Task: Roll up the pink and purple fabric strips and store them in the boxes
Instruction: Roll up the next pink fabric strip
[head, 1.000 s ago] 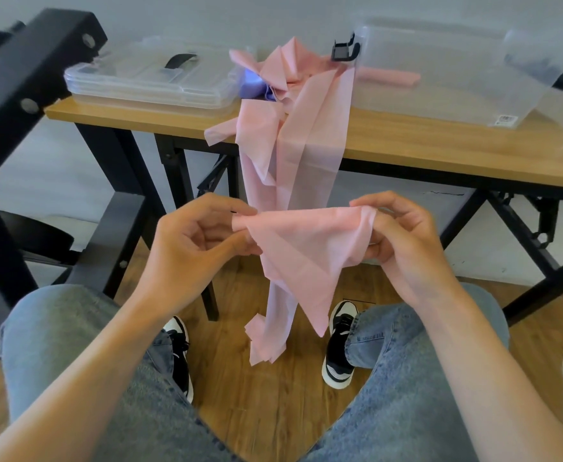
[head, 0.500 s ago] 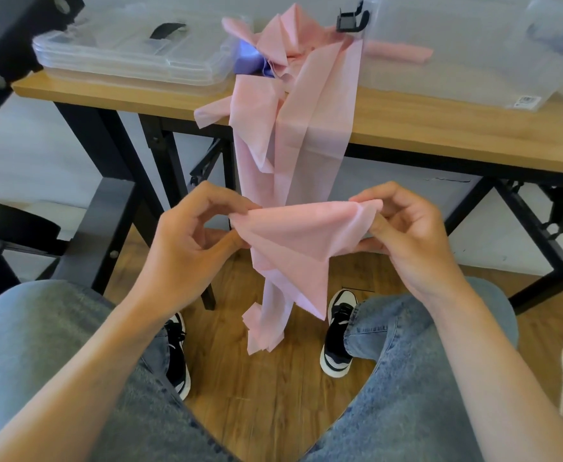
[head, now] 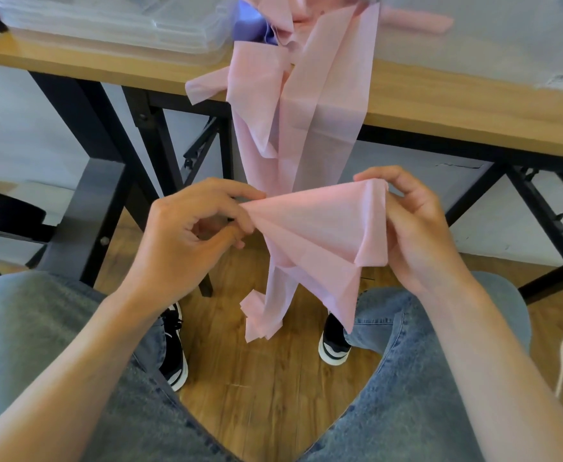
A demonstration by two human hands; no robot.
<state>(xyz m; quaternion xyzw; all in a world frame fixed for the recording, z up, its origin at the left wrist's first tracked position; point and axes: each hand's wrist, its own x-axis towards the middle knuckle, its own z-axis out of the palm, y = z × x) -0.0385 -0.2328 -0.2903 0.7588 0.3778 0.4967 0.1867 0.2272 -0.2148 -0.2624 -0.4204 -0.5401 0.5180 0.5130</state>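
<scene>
The left hand is pinching the pointed end of the pink fabric strip between thumb and fingertips, while the right hand is gripping the bunched, wider edge of the same strip with curled fingers. Between the hands the strip is fanning out in folds, just below the front edge of the counter. From there it is running up over the counter's edge to a pile of pink strips, and a loose tail is hanging down toward the wooden floor. A bit of purple fabric is peeking out beside that pile. Clear box lids are lying stacked on the counter's left part, and a clear plastic box is sitting on its right part.
</scene>
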